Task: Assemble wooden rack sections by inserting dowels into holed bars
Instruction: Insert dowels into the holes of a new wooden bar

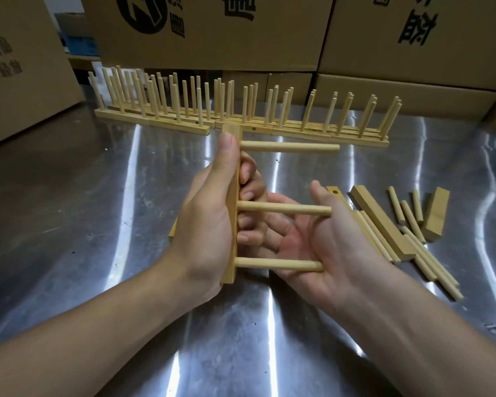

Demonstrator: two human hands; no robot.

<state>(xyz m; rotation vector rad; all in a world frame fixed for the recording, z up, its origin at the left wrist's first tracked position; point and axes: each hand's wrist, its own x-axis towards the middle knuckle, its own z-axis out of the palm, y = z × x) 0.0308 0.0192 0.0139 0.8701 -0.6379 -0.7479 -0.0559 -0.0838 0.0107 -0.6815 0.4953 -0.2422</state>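
Note:
My left hand (209, 222) grips a wooden holed bar (233, 202) held upright on end above the table. Three dowels stick out of the bar to the right: a top dowel (289, 146), a middle dowel (284, 210) and a bottom dowel (279, 264). My right hand (315, 239) is palm up with fingers spread, lying under the middle and bottom dowels and touching their free ends. Loose bars (381, 222) and loose dowels (413, 222) lie on the table to the right of that hand.
Several finished rack sections (241, 116) with upright dowels stand in a row at the back of the shiny metal table (83, 210). Cardboard boxes (212, 30) wall off the back and the left side. A short block (435, 214) lies at the far right.

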